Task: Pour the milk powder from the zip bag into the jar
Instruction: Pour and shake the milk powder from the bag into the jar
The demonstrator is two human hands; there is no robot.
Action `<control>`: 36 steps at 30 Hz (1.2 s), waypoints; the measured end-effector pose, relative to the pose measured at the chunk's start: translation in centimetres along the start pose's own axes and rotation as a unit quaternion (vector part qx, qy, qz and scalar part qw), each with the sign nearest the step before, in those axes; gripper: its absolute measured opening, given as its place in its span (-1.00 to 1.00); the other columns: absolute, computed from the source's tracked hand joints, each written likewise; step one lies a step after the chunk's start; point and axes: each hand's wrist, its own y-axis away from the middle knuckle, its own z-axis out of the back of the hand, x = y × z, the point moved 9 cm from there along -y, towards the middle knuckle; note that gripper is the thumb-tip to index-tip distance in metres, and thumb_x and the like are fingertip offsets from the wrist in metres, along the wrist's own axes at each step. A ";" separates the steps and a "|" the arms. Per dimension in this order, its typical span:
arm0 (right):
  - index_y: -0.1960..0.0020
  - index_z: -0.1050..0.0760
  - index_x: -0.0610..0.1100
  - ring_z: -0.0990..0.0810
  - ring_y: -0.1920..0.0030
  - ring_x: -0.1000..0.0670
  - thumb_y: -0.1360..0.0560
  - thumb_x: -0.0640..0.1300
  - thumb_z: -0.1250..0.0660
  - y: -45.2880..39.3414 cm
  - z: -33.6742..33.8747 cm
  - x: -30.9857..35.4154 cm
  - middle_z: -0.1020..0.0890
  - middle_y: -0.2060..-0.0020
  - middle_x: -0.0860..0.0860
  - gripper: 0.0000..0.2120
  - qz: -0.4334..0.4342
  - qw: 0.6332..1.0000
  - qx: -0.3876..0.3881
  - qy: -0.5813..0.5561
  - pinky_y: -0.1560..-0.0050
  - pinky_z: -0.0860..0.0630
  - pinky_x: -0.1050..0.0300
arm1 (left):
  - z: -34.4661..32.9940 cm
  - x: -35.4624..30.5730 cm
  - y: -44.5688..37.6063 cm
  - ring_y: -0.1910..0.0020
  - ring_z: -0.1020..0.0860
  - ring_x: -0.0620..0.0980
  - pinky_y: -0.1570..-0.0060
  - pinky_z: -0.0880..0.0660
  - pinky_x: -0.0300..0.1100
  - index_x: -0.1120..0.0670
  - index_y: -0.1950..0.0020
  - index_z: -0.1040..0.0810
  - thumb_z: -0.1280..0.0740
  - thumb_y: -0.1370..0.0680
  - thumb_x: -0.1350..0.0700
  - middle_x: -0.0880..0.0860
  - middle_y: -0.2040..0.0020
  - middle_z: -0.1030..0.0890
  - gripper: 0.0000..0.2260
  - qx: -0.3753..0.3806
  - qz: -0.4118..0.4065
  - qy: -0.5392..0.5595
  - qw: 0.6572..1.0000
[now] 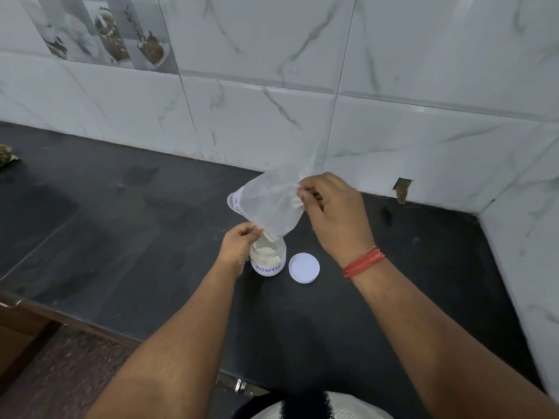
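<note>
Head view shows our hands pinching the zip bag (269,204) — left (239,243) at its mouth, right (329,213) lifting the bottom — so we tap gently, mouth centred over the jar (268,257).

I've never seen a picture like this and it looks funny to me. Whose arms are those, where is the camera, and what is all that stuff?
There is no machine here. The arms belong to a person who wears a camera on the head, so you look down as they do. This is the only picture. The right hand pinches the raised end of a clear zip bag. The left hand pinches the bag's low end, right at the mouth of a small jar. The bag looks almost empty, and pale milk powder sits in the jar. The jar stands on a dark counter. Its white lid lies beside it. Behind the bag, part of another white container shows.
</note>
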 end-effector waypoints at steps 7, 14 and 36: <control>0.05 -0.62 -0.17 -0.64 0.17 -0.04 -0.56 -0.24 -0.33 -0.4 0.3 -0.4 -0.61 0.16 0.04 -0.91 -0.016 0.999 0.024 -0.020 0.11 -0.62 -0.09 | 0.0 0.3 0.0 0.04 -0.66 0.03 -0.04 -0.57 -0.09 0.04 0.12 -0.70 -0.45 -0.56 0.23 -0.02 0.11 -0.75 -0.88 -0.001 0.015 0.018 1.000; 0.02 -0.63 -0.19 -0.64 0.17 -0.05 -0.56 -0.24 -0.33 -0.5 0.0 0.2 -0.62 0.15 0.00 -0.90 0.006 0.999 0.029 -0.013 0.11 -0.62 -0.11 | -0.4 0.1 -0.2 -0.04 -0.65 0.02 -0.22 -0.55 -0.06 0.09 0.06 -0.70 -0.46 -0.56 0.21 0.03 0.03 -0.74 -0.96 0.016 0.021 0.003 1.000; 0.07 -0.62 -0.08 -0.66 0.28 0.06 -0.53 -0.20 -0.36 0.1 1.1 -2.4 -0.63 0.18 0.10 -0.92 -0.092 0.993 -0.031 -0.069 0.16 -0.64 -0.06 | -0.9 -0.1 1.1 -0.12 -0.65 -0.01 -0.15 -0.52 -0.15 0.09 -0.06 -0.71 -0.45 -0.58 0.17 -0.01 -0.03 -0.74 -0.91 0.028 0.039 -0.034 0.998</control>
